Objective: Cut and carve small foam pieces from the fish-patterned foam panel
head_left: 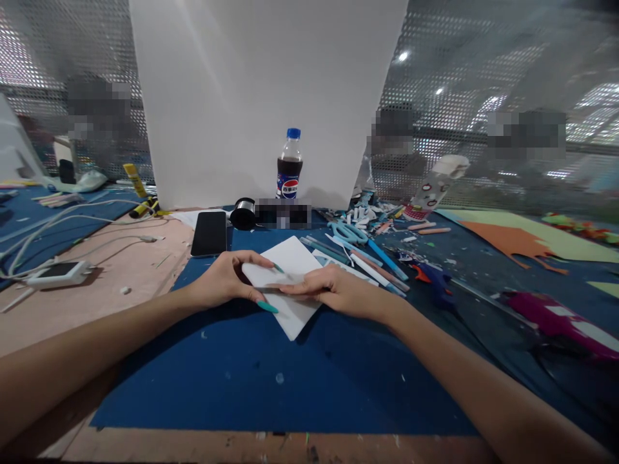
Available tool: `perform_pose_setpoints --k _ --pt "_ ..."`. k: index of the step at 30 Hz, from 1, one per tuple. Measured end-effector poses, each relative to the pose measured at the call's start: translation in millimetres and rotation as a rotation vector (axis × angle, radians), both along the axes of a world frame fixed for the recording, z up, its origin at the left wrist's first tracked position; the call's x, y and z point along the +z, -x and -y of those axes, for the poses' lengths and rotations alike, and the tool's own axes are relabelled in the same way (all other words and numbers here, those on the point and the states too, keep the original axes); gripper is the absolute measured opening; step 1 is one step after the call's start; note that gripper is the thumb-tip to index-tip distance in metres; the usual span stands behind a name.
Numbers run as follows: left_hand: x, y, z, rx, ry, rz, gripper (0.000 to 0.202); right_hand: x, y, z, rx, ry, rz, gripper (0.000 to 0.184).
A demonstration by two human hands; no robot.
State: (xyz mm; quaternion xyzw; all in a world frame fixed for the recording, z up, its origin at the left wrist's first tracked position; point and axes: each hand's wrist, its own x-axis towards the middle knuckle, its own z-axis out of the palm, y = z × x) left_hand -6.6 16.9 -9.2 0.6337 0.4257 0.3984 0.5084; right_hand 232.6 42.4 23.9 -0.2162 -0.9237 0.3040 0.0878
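A white square sheet, turned cornerwise, is between my two hands above the blue mat; whether it is paper or foam I cannot tell. My left hand grips its left corner, with the thumb and forefinger apart on the surface and long green nails showing. From the right, my right hand presses on the sheet's middle, forefinger stretched along it and the other fingers curled in. Part of the sheet's right side is hidden under this hand.
Behind stand a cola bottle, a phone and a wire spool. To the right lie pale-blue scissors, several coloured sticks, a blue glue gun and a magenta tool. A charger with cables lies left.
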Motion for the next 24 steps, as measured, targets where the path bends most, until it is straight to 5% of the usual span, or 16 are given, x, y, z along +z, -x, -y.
perform_pose_setpoints --k 24 --pt "0.5 1 -1 0.013 -0.019 -0.062 0.054 -12.3 4 1 -0.065 -0.114 -0.009 0.041"
